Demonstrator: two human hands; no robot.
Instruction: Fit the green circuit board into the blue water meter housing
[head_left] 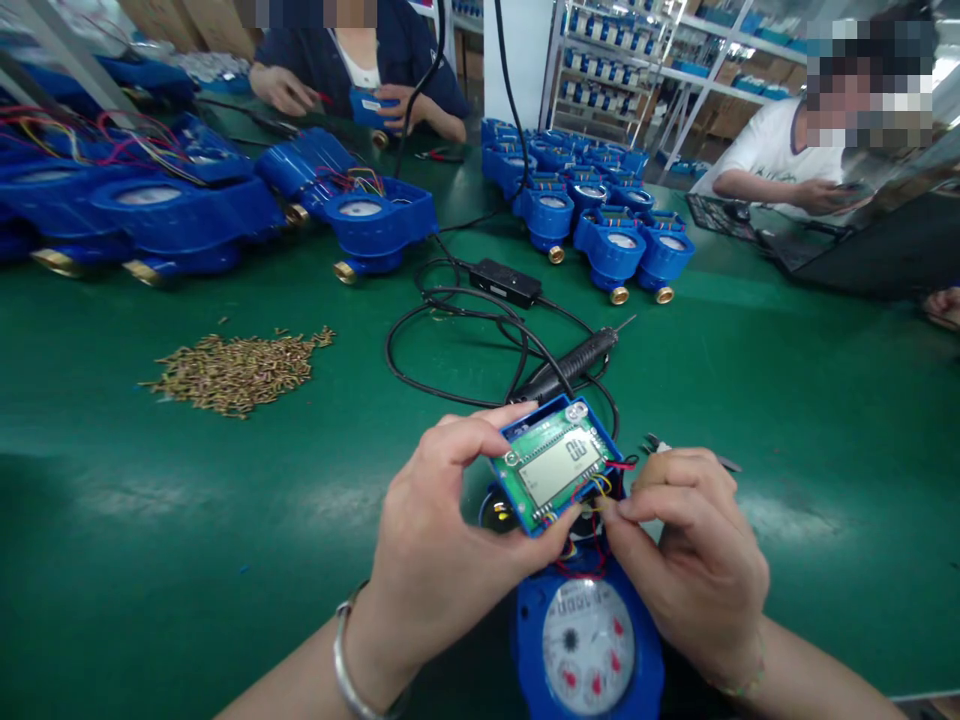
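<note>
My left hand (457,510) grips a green circuit board (517,492) with a lit LCD display (559,468), set in a small blue housing. Thumb and fingers hold its opposite edges, tilted up toward me. Just below lies a blue water meter (529,650) with a round white dial (589,645) bearing red pointers. Thin red and yellow wires (600,485) run between the board and the meter. At the board's right edge, my right hand (686,550) pinches a thin wire between thumb and forefinger. The fingertips partly hide that wire's end.
A black electric screwdriver (574,362) with looped cable and an inline box (504,283) lies beyond my hands. Small cutters (664,445) are behind my right hand. A screw pile (240,370) sits left. Blue meters (382,225) line the back; two people sit across the table.
</note>
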